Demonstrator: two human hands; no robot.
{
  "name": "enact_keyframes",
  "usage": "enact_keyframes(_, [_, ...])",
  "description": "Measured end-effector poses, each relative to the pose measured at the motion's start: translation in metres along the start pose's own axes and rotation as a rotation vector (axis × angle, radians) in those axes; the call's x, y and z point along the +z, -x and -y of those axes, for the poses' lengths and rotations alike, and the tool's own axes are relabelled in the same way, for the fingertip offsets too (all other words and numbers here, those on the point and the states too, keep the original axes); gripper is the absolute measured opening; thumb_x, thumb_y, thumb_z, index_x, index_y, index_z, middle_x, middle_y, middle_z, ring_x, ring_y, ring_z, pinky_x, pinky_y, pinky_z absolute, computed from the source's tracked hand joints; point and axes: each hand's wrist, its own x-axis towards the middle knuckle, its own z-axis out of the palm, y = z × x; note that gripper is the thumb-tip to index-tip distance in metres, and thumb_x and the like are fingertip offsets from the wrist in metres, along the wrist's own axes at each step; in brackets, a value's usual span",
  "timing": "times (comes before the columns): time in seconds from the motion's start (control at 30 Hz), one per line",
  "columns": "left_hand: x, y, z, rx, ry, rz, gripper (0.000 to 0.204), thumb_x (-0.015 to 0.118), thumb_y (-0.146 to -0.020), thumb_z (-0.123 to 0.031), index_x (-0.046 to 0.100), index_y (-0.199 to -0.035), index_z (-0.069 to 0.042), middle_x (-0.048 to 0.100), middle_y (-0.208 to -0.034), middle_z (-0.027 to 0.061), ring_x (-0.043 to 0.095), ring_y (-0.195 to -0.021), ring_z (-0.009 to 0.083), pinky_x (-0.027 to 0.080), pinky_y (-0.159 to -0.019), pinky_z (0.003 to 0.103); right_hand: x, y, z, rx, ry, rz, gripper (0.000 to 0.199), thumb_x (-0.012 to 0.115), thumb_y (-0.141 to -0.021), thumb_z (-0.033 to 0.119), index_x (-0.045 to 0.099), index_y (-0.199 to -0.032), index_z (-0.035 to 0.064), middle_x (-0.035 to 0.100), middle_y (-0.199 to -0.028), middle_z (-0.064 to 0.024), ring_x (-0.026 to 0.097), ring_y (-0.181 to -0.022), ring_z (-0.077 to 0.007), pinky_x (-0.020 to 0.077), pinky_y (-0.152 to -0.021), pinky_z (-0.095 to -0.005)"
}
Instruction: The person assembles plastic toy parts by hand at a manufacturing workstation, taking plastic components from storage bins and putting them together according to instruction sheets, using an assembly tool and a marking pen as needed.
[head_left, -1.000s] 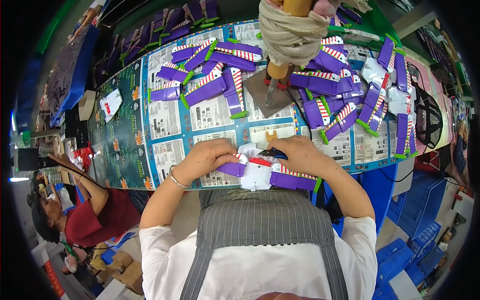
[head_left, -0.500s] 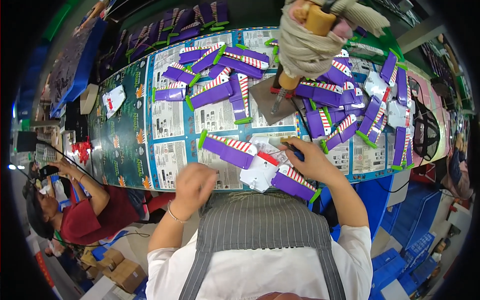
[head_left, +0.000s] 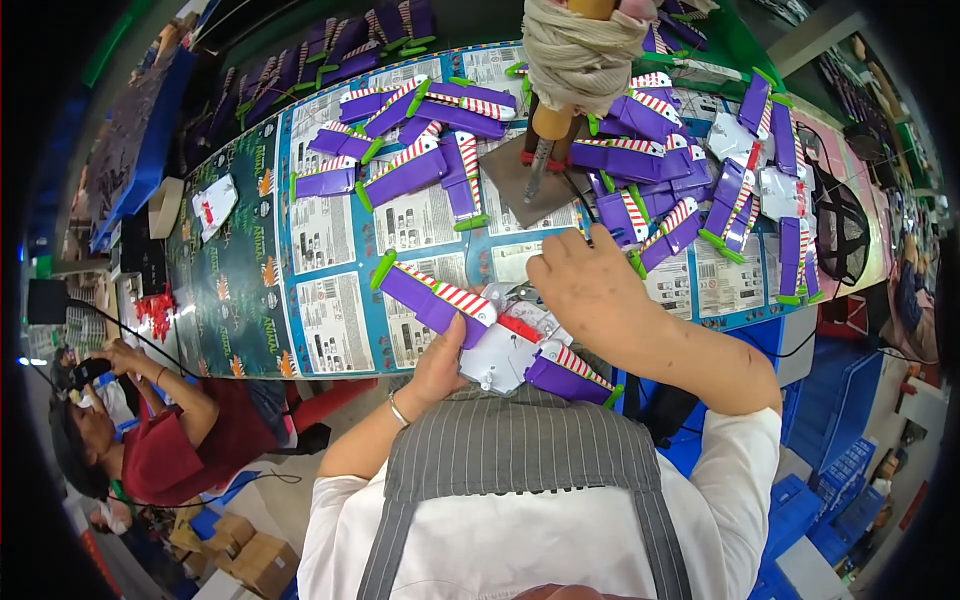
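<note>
Head view is showing the left hand (head_left: 440,362) gripping the white body (head_left: 495,362) at the table's (head_left: 225,330) near edge, both purple wings (head_left: 420,302) already attached, its far end seemingly unfinished beside the right hand (head_left: 590,285), whose grip is hidden.

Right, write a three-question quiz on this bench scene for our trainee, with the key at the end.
1. Which hand holds the near-left side of the white plastic body?
2. True or false: the purple plastic wings on it end in blue tips.
3. How many wings show on that body?

Key:
1. The left hand.
2. False; the tips are green.
3. Two.
</note>
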Motion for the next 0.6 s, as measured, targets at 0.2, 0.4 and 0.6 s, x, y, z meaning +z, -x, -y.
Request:
enact_keyframes(0.2, [0.012,0.008,-0.005,-0.001,-0.001,0.007,0.054,0.028,-0.099,-0.037,0.02,-0.141,-0.003,0.036,-0.137,0.0093,0.035,-0.127,0.0178,0.028,-0.105,0.034,-0.008,-0.011,0.023,-0.068,0.385,0.216,0.01,0.056,-0.073,0.011,0.056,-0.082,0.0069,0.053,-0.074,-0.0073,0.053,-0.076,-0.0196,0.0371,-0.072,-0.0341])
enact_keyframes(0.4, [0.003,0.011,0.004,-0.009,-0.18,0.001,0.06,0.023,-0.098,-0.044,0.021,-0.141,-0.003,0.037,-0.136,0.0094,0.039,-0.124,0.0188,0.031,-0.104,0.036,-0.028,-0.019,0.007,-0.331,0.161,0.39,0.016,0.062,-0.069,0.013,0.059,-0.082,0.0048,0.061,-0.075,-0.011,0.06,-0.075,-0.0231,0.0417,-0.069,-0.036])
enact_keyframes(0.6, [0.015,0.009,0.001,-0.068,0.146,0.046,0.068,0.021,-0.093,-0.055,0.023,-0.141,-0.007,0.037,-0.137,0.0107,0.038,-0.126,0.0229,0.032,-0.105,0.04,0.01,-0.028,-0.036,-0.256,-0.537,0.664,0.017,0.061,-0.079,0.022,0.06,-0.089,0.0079,0.062,-0.075,-0.0132,0.06,-0.074,-0.0336,0.0461,-0.065,-0.043])
